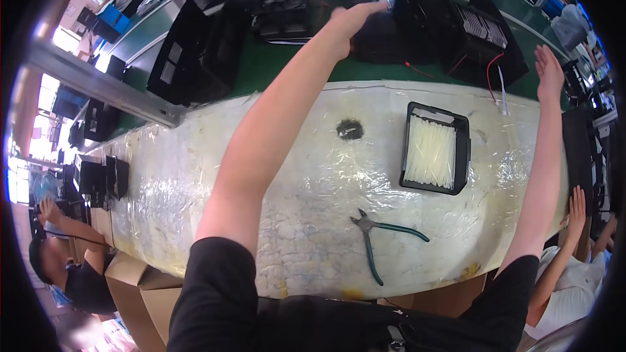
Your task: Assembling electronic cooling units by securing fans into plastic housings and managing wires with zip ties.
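My left hand (352,23) reaches over the far side of the bench, its fingers stretched out to the right above a low black unit (385,39). Just beyond its fingertips rises a black housing panel (417,3). Off to the right, my right hand (550,72) is raised with straight fingers and holds nothing. It is near an open black case (482,32) that has pale strips inside and a red wire (490,78) hanging out.
On the plastic-covered bench (300,221) lie green-handled cutting pliers (370,225) and a black tray (464,156) of white cable ties (430,153). Another black case (195,58) and a fan unit (283,13) stand on the green strip. Co-workers sit at both sides.
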Motion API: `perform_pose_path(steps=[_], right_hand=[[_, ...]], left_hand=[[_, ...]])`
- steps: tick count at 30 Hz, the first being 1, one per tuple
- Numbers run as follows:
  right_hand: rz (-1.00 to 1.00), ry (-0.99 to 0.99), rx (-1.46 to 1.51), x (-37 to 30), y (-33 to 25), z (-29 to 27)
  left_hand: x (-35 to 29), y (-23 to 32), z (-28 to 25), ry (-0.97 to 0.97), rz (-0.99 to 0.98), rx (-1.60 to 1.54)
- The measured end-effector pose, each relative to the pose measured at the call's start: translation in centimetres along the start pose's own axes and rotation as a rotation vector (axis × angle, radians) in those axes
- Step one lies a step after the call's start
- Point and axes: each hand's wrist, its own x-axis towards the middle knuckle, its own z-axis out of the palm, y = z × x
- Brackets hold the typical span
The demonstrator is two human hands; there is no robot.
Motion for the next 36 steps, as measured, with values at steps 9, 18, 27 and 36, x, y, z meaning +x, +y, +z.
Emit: perform_pose_path(steps=[9, 18, 27, 36], right_hand=[[-0.366, -0.175, -0.035, -6.6, -7.1, 3.4], [-0.339, -0.302, 0.028, -6.9, -11.4, 9.7], [-0.084, -0.678, -0.141, -15.7, -9.1, 26.2], [0.31, -0.799, -0.168, -19.5, 0.2, 41.2]], left_hand=[[4.2, -0.9, -1.1, -0.346, -0.081, -0.891], [-18.8, 7.1, -13.5, -0.342, 0.15, -0.849], [-45.0, -8.8, -33.5, 0.289, 0.224, -0.75], [-51.1, -10.2, -43.6, 0.25, 0.113, -0.826]])
